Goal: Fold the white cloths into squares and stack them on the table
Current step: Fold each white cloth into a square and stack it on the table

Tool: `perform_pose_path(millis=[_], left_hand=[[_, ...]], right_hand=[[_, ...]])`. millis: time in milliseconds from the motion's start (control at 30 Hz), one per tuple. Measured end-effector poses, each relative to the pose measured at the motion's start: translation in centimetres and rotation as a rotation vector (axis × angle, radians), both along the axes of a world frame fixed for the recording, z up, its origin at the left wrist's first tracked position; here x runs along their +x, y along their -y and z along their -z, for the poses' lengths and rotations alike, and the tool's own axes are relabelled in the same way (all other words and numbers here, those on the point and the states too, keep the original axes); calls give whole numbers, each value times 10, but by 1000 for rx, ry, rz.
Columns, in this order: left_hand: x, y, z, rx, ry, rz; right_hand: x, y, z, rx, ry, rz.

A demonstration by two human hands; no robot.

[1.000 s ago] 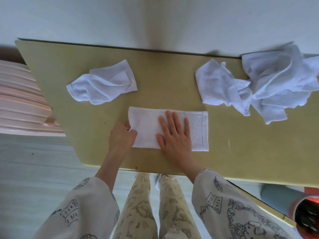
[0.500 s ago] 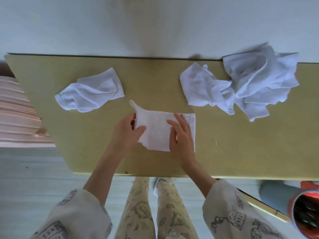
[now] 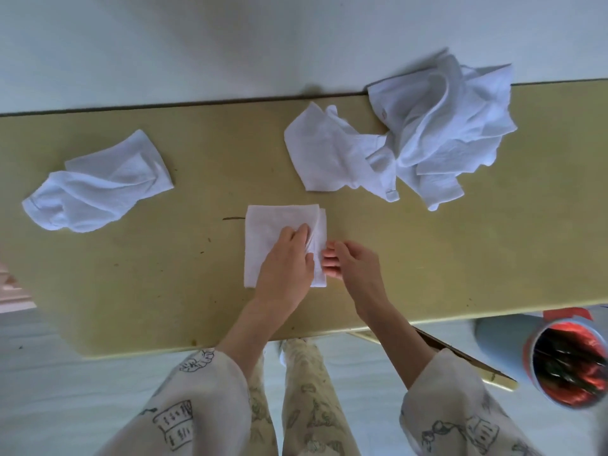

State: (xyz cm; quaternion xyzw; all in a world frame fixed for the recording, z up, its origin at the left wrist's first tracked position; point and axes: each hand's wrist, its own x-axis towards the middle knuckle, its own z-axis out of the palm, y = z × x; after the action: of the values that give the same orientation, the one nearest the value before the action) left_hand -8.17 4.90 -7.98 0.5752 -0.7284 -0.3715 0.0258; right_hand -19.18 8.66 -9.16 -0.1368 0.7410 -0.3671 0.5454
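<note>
A white cloth [image 3: 274, 227] folded into a near square lies on the yellow-green table [image 3: 148, 278], near its front edge. My left hand [image 3: 286, 264] rests on top of the cloth and presses its right half flat. My right hand [image 3: 355, 268] sits just beside the cloth's right edge; its curled fingertips touch that edge and hold nothing that I can see. One crumpled white cloth [image 3: 98, 189] lies at the left of the table. A pile of several crumpled white cloths [image 3: 427, 136] lies at the back right.
A wall runs right behind the table's far edge. A round container with a red rim [image 3: 566, 366] stands on the floor at the lower right, below the table edge. A pink object [image 3: 13, 291] shows at the left border.
My left hand has carried the cloth's left end over to the right, turning the long strip into a near square. My right hand slid off the cloth to its right edge.
</note>
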Motion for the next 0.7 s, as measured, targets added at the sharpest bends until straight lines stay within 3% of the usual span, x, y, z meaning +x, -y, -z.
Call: perform_pose_path(millis=[267,400,567,700], left_hand=[[-3,-8,6,-38,-1,117],[2,-11,9,-7,-97,192],[25,-14,12,-52,-283,17],[48,-10,18,-277,-106,48]], right_hand=[[-3,2,1,-7,29,5],[-4,3,3,19,16,-21],[-2,8,8,85,-106,-100],[2,11,6,102,-192,-131]])
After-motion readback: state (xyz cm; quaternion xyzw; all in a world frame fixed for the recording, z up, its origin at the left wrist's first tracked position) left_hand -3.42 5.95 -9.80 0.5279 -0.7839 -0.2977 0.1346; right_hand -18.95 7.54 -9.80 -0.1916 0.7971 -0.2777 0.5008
